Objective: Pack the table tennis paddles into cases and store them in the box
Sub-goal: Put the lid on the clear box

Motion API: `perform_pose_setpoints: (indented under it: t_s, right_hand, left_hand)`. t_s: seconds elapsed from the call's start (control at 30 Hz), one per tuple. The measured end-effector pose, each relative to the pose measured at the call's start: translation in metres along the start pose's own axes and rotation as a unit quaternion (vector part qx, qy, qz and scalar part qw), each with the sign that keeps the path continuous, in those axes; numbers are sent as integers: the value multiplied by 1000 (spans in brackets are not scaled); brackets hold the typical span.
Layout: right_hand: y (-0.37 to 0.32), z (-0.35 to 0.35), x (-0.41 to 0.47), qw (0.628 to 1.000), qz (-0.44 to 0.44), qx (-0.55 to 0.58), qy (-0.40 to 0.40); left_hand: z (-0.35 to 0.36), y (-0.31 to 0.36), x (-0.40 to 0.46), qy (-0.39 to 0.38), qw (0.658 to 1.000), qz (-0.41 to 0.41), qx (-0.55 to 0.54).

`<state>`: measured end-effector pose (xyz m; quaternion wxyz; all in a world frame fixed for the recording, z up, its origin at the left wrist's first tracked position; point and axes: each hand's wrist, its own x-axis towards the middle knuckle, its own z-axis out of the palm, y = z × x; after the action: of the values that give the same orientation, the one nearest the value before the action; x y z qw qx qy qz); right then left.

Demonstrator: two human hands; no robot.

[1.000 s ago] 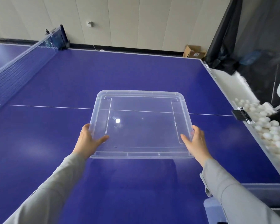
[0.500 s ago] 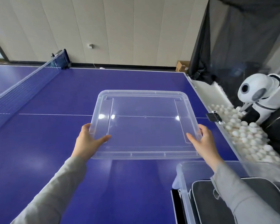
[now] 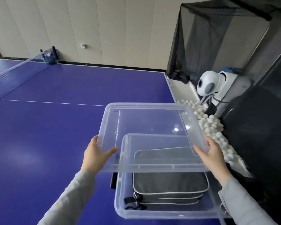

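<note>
lid [image 3: 150, 127]: clear plastic, held in air above the box, roughly level, offset toward far-left of it; near edge overlaps the box's far half
left hand [image 3: 96, 154]: gripping lid's left near corner, thumb on top pointing right, fingers curled over the rim
right hand [image 3: 213, 153]: gripping lid's right near corner, thumb on top, remaining fingers under the rim, mostly hidden
box [image 3: 165, 214]: clear plastic bin, at near-right corner of the table, open, partly seen through the lid
paddle cases [image 3: 169, 184]: grey-black zippered cases with white piping, stacked inside box, probably two or three, count unclear through the plastic; black zipper pull at near-left corner
paddles: none visible outside the cases
table tennis table [image 3: 47, 127]: blue top, white centre line running left to right
net [image 3: 15, 75]: far left, clamped at the table's far edge
ball robot [image 3: 209, 86]: white, rounded head, just beyond table's right edge
white balls [image 3: 209, 125]: large pile in the tray beside the table, below the robot
catch netting [image 3: 217, 38]: black mesh, behind and around the robot
sleeves: grey, both arms
</note>
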<state>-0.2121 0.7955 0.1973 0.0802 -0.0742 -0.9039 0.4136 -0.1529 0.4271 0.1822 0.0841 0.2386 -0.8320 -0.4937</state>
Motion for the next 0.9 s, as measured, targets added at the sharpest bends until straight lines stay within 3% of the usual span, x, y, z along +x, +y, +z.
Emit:
perform_pose_setpoints:
  t_s: [0.17, 0.37, 0.9]
  right_hand:
    - [44, -26, -36, 1000, 18, -20, 5]
    - [79, -32, -61, 999, 39, -22, 1]
    - [105, -31, -67, 997, 30, -76, -5]
  left_hand:
    - [25, -1, -44, -33, 999, -24, 4]
    - [40, -8, -74, -36, 998, 10, 51]
    - [60, -30, -95, -35, 998, -17, 40]
